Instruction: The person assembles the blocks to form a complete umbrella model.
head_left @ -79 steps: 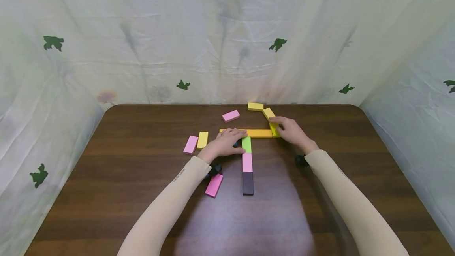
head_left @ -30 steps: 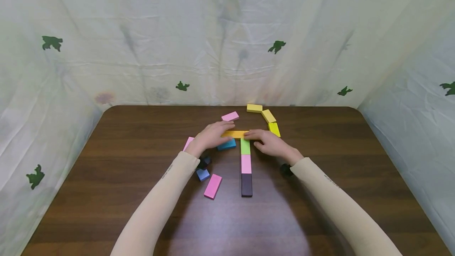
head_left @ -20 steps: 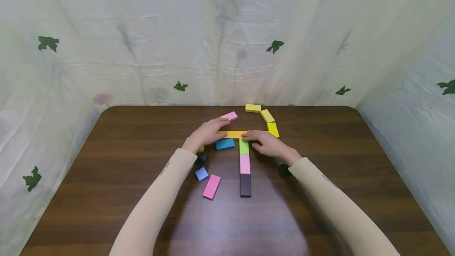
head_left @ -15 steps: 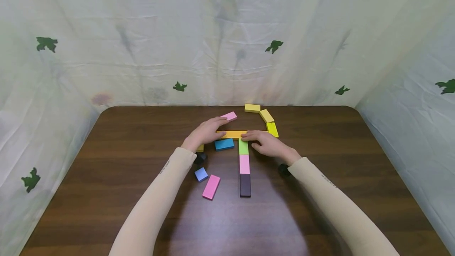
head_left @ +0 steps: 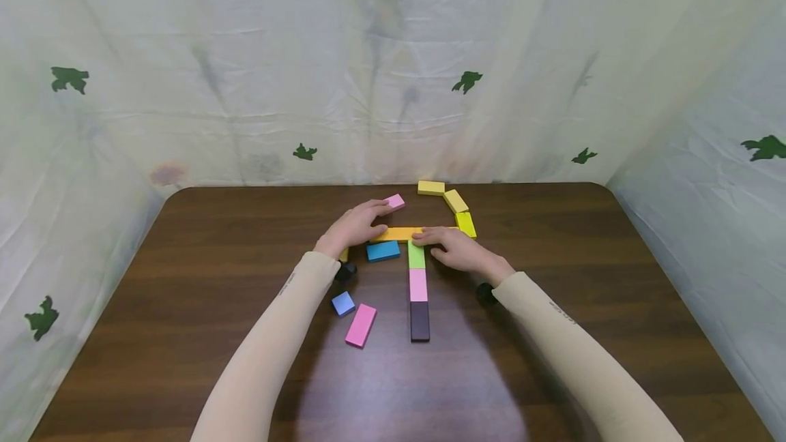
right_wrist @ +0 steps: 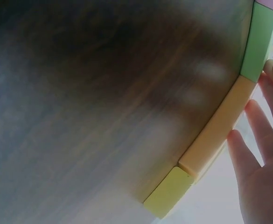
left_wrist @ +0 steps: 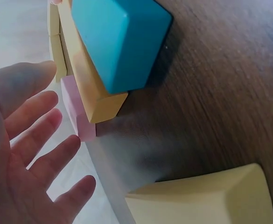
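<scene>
My left hand [head_left: 355, 225], fingers spread, is over the left end of a row of orange blocks [head_left: 399, 234], beside a pink block [head_left: 396, 202]. In the left wrist view nothing lies between its fingers. My right hand [head_left: 457, 249] rests its fingertips on the orange row where it meets a green block [head_left: 416, 256]. Below the green one, a light pink block [head_left: 418, 285] and a dark block [head_left: 420, 321] continue the column. A bright yellow block [head_left: 466, 224] touches the row's right end. Two pale yellow blocks [head_left: 456, 201] curve on from it.
A blue block [head_left: 383, 251] lies just below the orange row. Nearer are a small blue block [head_left: 343, 303] and a pink block [head_left: 361, 326]. A pale yellow block [left_wrist: 206, 200] is partly hidden under my left wrist. A patterned curtain [head_left: 270, 74] hangs behind the wooden table [head_left: 215, 292].
My right hand has left the bright yellow block and moved left to the orange-green joint. My left hand has shifted left off the row's middle, uncovering the blue block.
</scene>
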The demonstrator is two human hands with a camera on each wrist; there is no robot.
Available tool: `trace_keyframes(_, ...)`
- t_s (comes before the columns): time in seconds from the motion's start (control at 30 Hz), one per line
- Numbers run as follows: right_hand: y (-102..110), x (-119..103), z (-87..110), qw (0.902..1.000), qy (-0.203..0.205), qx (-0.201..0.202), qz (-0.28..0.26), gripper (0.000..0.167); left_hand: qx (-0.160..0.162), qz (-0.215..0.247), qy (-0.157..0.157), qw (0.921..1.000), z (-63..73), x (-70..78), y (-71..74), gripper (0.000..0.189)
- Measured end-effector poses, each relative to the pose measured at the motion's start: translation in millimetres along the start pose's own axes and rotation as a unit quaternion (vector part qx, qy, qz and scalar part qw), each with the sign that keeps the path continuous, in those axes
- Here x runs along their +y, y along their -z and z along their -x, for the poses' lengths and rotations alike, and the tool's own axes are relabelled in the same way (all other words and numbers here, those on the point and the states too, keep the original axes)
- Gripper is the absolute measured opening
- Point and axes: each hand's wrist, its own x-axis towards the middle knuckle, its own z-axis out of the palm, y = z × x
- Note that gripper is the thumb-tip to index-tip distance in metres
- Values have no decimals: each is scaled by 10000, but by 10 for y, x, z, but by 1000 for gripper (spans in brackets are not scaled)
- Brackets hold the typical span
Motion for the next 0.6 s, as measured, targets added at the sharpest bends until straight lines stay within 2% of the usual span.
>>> trace_keyframes(0.23, -8, 3, -6, 9999, -128, -18, -102, 42, 20, -104, -48, 9999, -58, -24, -8, 49)
trace_keyframes(0.6, -16, -4, 9, 9998, -128, 43, -164, 43, -168, -387, 196, 9989, -148, -7, -14, 51)
